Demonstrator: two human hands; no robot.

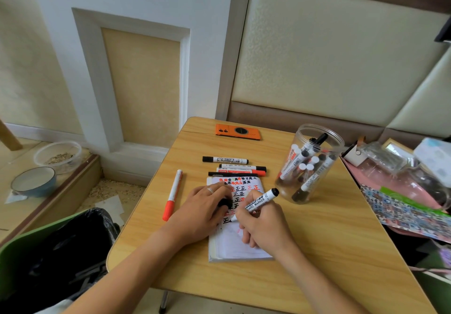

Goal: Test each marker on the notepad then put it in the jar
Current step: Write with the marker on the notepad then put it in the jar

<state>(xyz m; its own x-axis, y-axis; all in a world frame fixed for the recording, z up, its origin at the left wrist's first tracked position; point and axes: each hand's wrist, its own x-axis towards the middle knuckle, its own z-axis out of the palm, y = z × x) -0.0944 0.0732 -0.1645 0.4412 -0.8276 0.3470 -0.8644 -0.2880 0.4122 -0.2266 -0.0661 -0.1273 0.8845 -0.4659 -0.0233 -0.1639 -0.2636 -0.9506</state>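
Left of centre: red marker (172, 195) lying untested. Centre: four markers (233, 168) queued above notepad (238, 245); left hand (203, 210) gripping black cap (223, 203), right hand (262, 228) pinching black marker (258, 203), tip on paper. Right: jar (310, 164) roughly half filled.

Two bare forearms, no sleeves in view.
Left hand (203, 210): thin silver-coloured ring (210, 190) on one finger, plain band, no stone visible. Right hand (262, 227): no rings or other jewellery showing. No watch, bracelet or glove on either wrist. Nails short, unpainted as far as visible. Upper arms out of frame.
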